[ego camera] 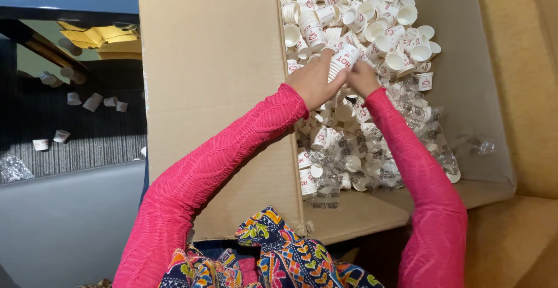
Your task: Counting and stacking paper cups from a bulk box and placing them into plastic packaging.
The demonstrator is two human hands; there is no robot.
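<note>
above crinkly clear wrappers point(372, 160) low in the cardboard box point(215, 90), the left hand point(314, 81) and right hand point(361, 79) close around a nested stack of paper cups point(343, 58), light, crushable, probably best gripped along its sides, loose cups point(401, 15) beyond.

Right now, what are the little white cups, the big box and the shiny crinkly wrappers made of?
The cups look like thin paper: matte white, with rolled rims and red printing. The big box looks like brown cardboard, dull and creased at its flaps. The wrappers seem to be thin clear plastic, since they glint and crumple. Both the left hand and the right hand grip a stack of cups.
</note>
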